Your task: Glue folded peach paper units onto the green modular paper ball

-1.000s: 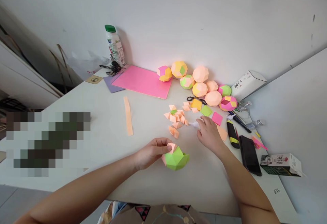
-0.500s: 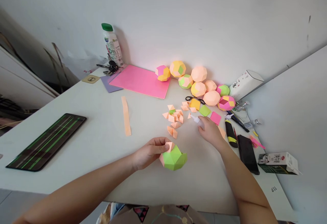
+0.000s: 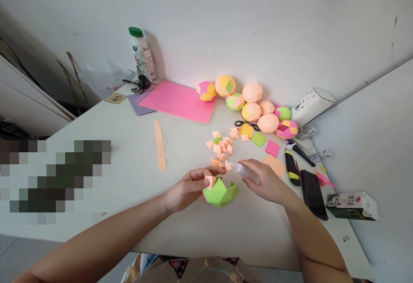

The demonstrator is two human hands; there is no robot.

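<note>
My left hand (image 3: 190, 188) is closed on a partly built paper ball (image 3: 221, 193), pinching it at its peach side. Bright green facets make up most of the ball, and its top is open. My right hand (image 3: 266, 182) grips a small translucent glue bottle (image 3: 248, 173), its nozzle pointing left. Right at the nozzle tip is a small folded peach paper piece (image 3: 228, 165), close to my left fingertips; whether they touch it, I cannot tell. Beyond both hands lie several folded peach paper pieces (image 3: 217, 148) in a loose heap.
Several finished paper balls (image 3: 268, 123) sit against the wall, with scissors (image 3: 239, 123) before them. Square paper pads (image 3: 272, 148), a utility knife (image 3: 292, 169), a black phone (image 3: 313, 195) and a milk carton (image 3: 351, 205) stand right. Leftward are a peach strip (image 3: 159, 145) and pink sheet (image 3: 179, 102).
My right hand has brought the glue bottle left and nearer to me, with the small peach piece at its tip. My left hand has tilted the ball, showing more of its opening.
</note>
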